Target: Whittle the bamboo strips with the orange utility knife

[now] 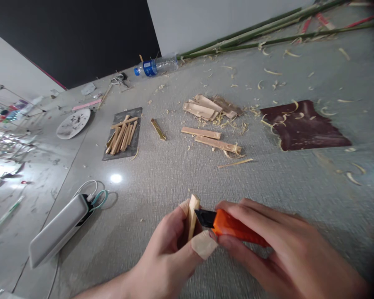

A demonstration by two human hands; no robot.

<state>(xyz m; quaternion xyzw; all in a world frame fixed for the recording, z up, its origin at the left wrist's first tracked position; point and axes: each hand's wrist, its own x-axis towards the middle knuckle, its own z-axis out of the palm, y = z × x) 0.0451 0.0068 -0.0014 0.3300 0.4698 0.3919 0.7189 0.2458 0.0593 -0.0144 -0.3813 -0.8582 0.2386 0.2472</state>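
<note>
My left hand (pixel 171 245) is closed round a pale bamboo strip (pixel 192 220), which points away from me. Tape or a finger cover wraps the left thumb. An orange utility knife (pixel 237 228) sits in the grip of my right hand (pixel 280 245). Its dark blade (pixel 205 218) lies against or very close to the strip's right edge, just below the top end. Beyond the hands, split bamboo pieces (pixel 218 144) and a thin sliver (pixel 236 163) rest on the grey table (pixel 162 178).
A white power bank (pixel 59 232) with a cable lies at left. Shaped sticks (pixel 123 137) rest on a dark sheet. Further back are a pile of bamboo offcuts (pixel 202 108), a plastic bottle (pixel 156 66), green bamboo poles (pixel 237 39) and brown sandpaper (pixel 308 128). Curled shavings are scattered about.
</note>
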